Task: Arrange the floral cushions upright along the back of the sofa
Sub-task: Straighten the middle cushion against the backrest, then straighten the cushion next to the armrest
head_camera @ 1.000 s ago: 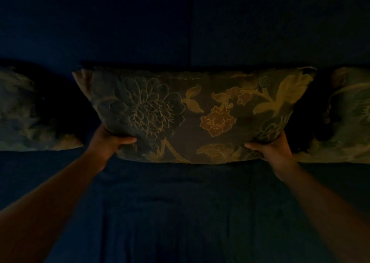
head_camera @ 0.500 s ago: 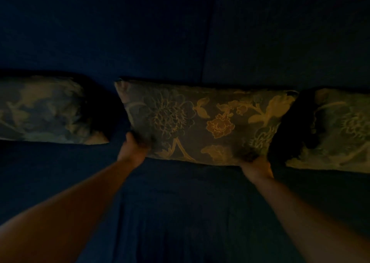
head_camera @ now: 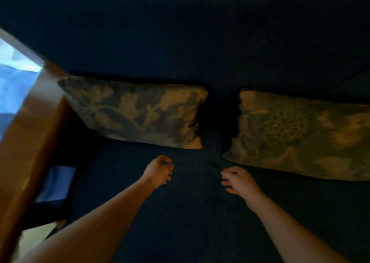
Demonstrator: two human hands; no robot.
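Observation:
Two floral cushions stand upright against the dark blue sofa back. The left cushion leans near the sofa's wooden arm. The middle cushion with a big chrysanthemum print runs off the right edge. Both my hands hover over the blue seat in front of the gap between them. My left hand is loosely curled and holds nothing. My right hand has its fingers apart and is empty, close to the middle cushion's lower left corner. The scene is dim and blurred.
A brown wooden sofa arm slants along the left edge, with a bright window or screen beyond it. Pale floor shows at the lower left.
Both hands have let go of the middle cushion and drawn back over the seat. The view has swung left, bringing the left cushion and the wooden arm into sight.

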